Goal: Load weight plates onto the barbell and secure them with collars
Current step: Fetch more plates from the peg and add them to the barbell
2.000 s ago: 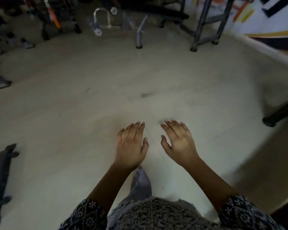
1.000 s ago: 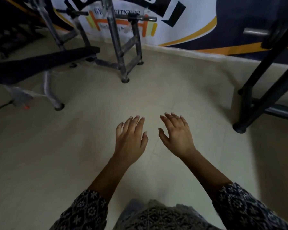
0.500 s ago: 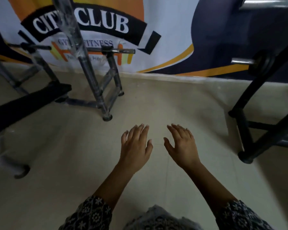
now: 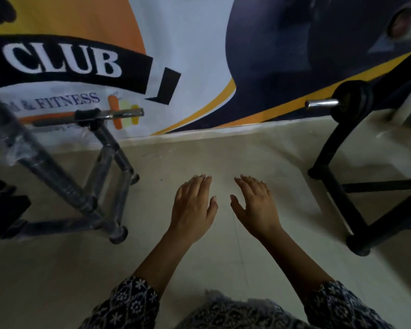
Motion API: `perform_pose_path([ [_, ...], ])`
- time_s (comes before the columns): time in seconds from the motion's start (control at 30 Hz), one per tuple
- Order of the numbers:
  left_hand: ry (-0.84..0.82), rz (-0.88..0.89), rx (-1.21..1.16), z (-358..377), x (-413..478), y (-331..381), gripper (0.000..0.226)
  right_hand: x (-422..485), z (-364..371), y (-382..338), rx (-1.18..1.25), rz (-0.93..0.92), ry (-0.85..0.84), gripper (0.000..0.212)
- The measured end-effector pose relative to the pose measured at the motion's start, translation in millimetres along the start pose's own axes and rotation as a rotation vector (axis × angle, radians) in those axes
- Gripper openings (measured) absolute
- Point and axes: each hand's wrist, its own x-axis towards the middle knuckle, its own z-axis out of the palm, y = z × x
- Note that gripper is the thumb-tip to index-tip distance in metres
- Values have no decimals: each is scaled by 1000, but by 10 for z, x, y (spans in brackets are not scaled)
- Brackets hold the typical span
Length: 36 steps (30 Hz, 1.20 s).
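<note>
Pale floor (image 4: 57,281), grey wrapped frame (image 4: 81,195) left, black stand (image 4: 342,198) right.

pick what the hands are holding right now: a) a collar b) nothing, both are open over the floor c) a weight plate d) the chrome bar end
b: the left hand and the right hand hover side by side, backs up and fingers straight, above the floor, and neither grips anything.

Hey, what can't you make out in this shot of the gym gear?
Head view:
- Right bar: only its tip shows; the plate and the right edge hide the rest.
- Collar on that bar: too dark to tell.
- Left bar: its left end is hidden behind a wrapped post.
- Round thing top right: blurred, cut by the edge.
</note>
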Motion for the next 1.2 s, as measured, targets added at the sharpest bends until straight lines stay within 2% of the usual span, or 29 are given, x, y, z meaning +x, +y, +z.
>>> perform_pose_path([
  [0.27, -38, 133, -67, 606, 1773, -624, 45, 1531, 520, 480, -122, 92, 40, 42],
  [0.6, -115, 523, -219, 1437, 4335, -893, 45, 3281, 1013, 1271, -241, 482, 119, 44],
  [0.87, -235, 821, -358, 2128, 5723, -248, 50, 4061, 980, 2110, -347, 747, 261, 44],
  [1.2, -371, 1078, -348, 3129, 7140, 983, 51, 4707, 722, 3811, -334, 996, 338, 43],
])
